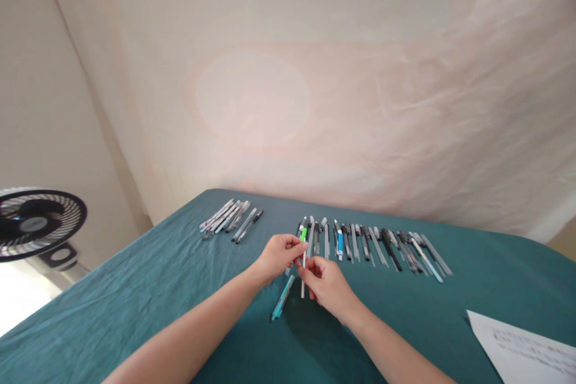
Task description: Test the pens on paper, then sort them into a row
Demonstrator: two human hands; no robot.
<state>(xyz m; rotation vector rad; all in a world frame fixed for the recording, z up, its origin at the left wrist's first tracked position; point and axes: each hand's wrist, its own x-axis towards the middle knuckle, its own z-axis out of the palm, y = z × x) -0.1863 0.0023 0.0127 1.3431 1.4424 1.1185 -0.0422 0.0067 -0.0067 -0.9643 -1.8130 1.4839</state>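
A slim white pen with a bright green end [304,233] is held upright in front of me, its pale lower end pointing towards me. My left hand [283,254] pinches it just below the green part. Lower down, my right hand [326,281] has its thumb and fingers closed around the white shaft. On the cloth just below my left hand lies a teal pen [283,297], slanted and touched by neither hand. Part of a clear item shows under the left fingers, but I cannot make out what it is.
Behind my hands runs a row of many pens [354,242], including a blue and white pen [339,245]. A smaller group of pens [229,217] lies at the back left. The table has a dark green cloth [180,276]. A printed sheet [526,345] is at right, a fan [38,225] at left.
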